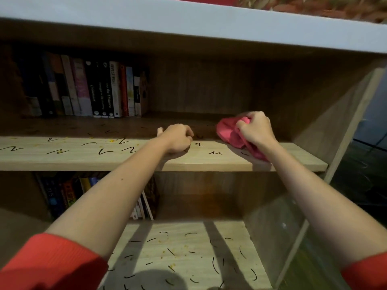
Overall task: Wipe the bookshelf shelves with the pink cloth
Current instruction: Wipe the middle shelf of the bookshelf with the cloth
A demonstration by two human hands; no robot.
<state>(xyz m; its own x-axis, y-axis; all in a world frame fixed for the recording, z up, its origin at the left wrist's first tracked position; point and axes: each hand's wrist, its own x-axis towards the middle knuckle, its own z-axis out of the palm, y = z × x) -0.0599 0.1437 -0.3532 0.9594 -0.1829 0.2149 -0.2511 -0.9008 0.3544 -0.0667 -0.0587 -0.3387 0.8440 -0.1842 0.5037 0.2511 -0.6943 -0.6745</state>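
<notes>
Head view: the pink cloth (231, 133) lies bunched at the right end of the middle shelf (83, 156), partly on the board and partly trailing over its front edge. The right hand (256, 128) has its grip clamped on the cloth from above, fingers curled into the folds. The left hand (178, 141) rests mid-shelf, its fingers curled in a fist with nothing seen in it.

The black scribbles (129, 149) and yellow crumbs (112, 140) run leftward along the shelf's long axis, away from the cloth. So the wipe probably has to travel left, and the left hand sits in that path.

The cloth is blurred, and its underside and contact with the board are hidden. The shelf's back, near the books (90, 88), is too dark to judge.
</notes>
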